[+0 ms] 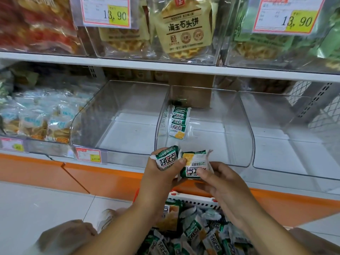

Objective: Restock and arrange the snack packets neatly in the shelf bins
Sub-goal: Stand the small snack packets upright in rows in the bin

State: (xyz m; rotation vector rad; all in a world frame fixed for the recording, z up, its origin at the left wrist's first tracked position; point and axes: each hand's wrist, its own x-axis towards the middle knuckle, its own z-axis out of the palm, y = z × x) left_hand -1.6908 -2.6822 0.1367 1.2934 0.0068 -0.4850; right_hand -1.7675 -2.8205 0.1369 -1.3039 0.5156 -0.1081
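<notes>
Clear, rigid acrylic shelf bins [246,126] stood nearly bare; just before them the left grip [161,175] clasped one green-and-white snack packet [165,160] and the right grip [226,186] pinched a second packet [193,168]; both looked light, crinkly, slick film pillows, likely brittle inside, best held by flat faces or crimped ends.

Price tag [106,12] up top read 13.90; cardboard box [191,80] stood behind; orange plinth [36,172] met tiled floor [36,203].
</notes>
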